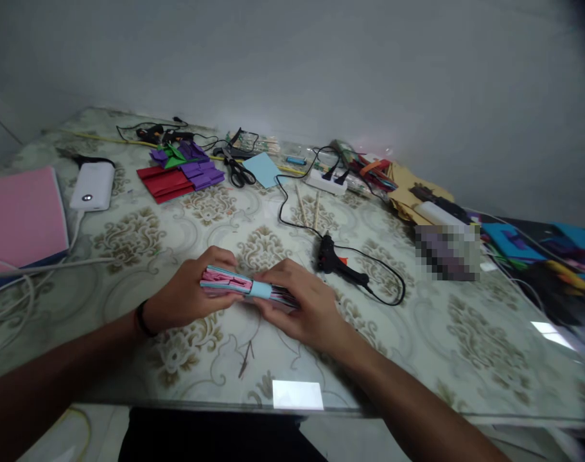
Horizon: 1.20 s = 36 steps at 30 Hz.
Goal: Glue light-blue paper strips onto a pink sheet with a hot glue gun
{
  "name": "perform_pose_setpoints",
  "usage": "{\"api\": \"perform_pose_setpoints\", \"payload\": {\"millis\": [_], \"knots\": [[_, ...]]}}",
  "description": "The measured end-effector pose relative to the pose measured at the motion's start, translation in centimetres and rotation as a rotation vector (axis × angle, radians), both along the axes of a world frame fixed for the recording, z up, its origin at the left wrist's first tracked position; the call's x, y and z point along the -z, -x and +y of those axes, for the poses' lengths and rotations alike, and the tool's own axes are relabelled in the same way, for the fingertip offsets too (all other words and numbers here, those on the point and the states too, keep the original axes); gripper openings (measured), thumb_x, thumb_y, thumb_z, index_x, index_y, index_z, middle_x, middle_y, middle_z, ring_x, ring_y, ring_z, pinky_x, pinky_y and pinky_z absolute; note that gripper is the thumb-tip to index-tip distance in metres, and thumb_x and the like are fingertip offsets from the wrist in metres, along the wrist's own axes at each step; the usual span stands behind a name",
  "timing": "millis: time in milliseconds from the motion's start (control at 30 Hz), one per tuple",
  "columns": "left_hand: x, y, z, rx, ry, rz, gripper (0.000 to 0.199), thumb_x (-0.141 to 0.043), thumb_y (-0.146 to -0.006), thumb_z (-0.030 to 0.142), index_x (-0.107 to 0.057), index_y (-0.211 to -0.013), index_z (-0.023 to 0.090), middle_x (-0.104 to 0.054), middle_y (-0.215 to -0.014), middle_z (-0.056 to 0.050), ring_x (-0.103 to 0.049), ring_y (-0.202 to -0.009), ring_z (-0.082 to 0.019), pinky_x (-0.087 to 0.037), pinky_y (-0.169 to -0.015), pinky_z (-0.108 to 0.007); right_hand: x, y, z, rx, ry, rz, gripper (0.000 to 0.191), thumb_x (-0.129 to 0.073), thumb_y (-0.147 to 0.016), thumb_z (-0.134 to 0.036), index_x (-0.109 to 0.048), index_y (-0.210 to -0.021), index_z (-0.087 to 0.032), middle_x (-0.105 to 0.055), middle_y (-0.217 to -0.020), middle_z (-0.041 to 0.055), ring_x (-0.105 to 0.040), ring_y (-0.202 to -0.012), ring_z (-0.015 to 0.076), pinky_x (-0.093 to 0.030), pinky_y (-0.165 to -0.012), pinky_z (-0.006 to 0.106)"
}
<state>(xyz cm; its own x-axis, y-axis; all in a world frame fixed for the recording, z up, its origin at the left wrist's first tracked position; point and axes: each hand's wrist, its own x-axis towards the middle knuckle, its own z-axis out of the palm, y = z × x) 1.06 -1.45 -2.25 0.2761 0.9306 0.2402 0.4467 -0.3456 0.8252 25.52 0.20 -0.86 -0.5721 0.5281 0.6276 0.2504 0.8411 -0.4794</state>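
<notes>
One pleated pink-and-blue paper bundle point(226, 280) is positioned at the centre of the near part of the surface point(176, 410), wrapped by one pale blue paper band point(261, 290). Two hands retain it: the left hand point(189, 290) has thumb and fingers closed on the left end; the right hand point(309, 301) is closed on the right end, beside the band. Whether the bundle contacts the surface cannot be told.

One black glue gun with an orange trigger point(338, 262) lies just beyond the right hand. Farther back lie two thin wooden sticks point(301, 205), one light blue paper sheet point(262, 170), one pair of black-handled scissors point(237, 172) and one white power strip point(325, 182) carrying two black plugs point(341, 178). One white power bank point(94, 186) lies at far left.
</notes>
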Motion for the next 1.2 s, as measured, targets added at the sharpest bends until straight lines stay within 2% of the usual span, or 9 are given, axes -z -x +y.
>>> {"api": "perform_pose_setpoints", "payload": {"millis": [233, 467, 700, 833, 1033, 1200], "knots": [[1.5, -0.2, 1.3, -0.002, 0.147, -0.048, 0.046, -0.084, -0.076, 0.03, -0.056, -0.112, 0.024, -0.066, -0.099, 0.002, -0.065, -0.08, -0.015, -0.052, -0.073, -0.025, 0.3, -0.3, 0.7, 0.067, 0.071, -0.097, 0.023, -0.07, -0.099, -0.028, -0.063, -0.119, -0.021, -0.075, -0.103, 0.0079, -0.07, -0.09, 0.0211, -0.056, -0.078, 0.033], [1.7, -0.4, 1.7, 0.012, 0.203, -0.063, 0.043, -0.085, -0.075, 0.035, -0.059, -0.108, 0.022, -0.067, -0.095, 0.002, -0.065, -0.085, -0.018, -0.052, -0.075, -0.028, 0.3, -0.7, 1.1, 0.113, 0.061, -0.229, 0.025, -0.068, -0.099, -0.032, -0.065, -0.12, -0.019, -0.077, -0.101, 0.0091, -0.071, -0.086, 0.022, -0.054, -0.075, 0.032], [1.4, -0.7, 1.7, -0.015, 0.193, -0.047, 0.041, -0.085, -0.073, 0.032, -0.063, -0.106, 0.021, -0.069, -0.098, 0.0, -0.066, -0.087, -0.018, -0.052, -0.08, -0.029, -0.1, -0.6, 1.3, 0.146, 0.108, -0.402, 0.033, -0.075, -0.094, -0.031, -0.067, -0.123, -0.016, -0.078, -0.099, 0.0102, -0.073, -0.086, 0.0236, -0.051, -0.075, 0.031], [1.5, -0.5, 1.8, 0.03, 0.207, -0.086, 0.04, -0.086, -0.074, 0.029, -0.065, -0.106, 0.021, -0.071, -0.098, 0.0, -0.068, -0.086, -0.018, -0.053, -0.079, -0.029, -0.2, -0.6, 1.1, 0.135, 0.09, -0.383, 0.03, -0.075, -0.094, -0.032, -0.069, -0.119, -0.016, -0.076, -0.096, 0.0095, -0.072, -0.082, 0.0226, -0.049, -0.072, 0.03], [1.9, -0.3, 1.9, 0.135, 0.309, -0.216, 0.051, -0.092, -0.072, 0.035, -0.066, -0.113, 0.021, -0.075, -0.103, -0.003, -0.071, -0.09, -0.02, -0.056, -0.078, -0.028, -0.1, -0.7, 0.9, 0.118, 0.076, -0.353, 0.026, -0.072, -0.097, -0.032, -0.068, -0.117, -0.016, -0.074, -0.094, 0.0091, -0.069, -0.081, 0.0218, -0.048, -0.072, 0.03], [1.7, -0.7, 1.9, 0.076, 0.297, -0.169, 0.035, -0.088, -0.075, 0.028, -0.068, -0.102, 0.02, -0.074, -0.092, 0.0, -0.069, -0.083, -0.018, -0.054, -0.075, -0.026, -0.1, -0.7, 1.1, 0.128, 0.055, -0.345, 0.027, -0.07, -0.098, -0.036, -0.068, -0.117, -0.016, -0.073, -0.092, 0.0088, -0.068, -0.08, 0.0217, -0.047, -0.07, 0.03]]}}
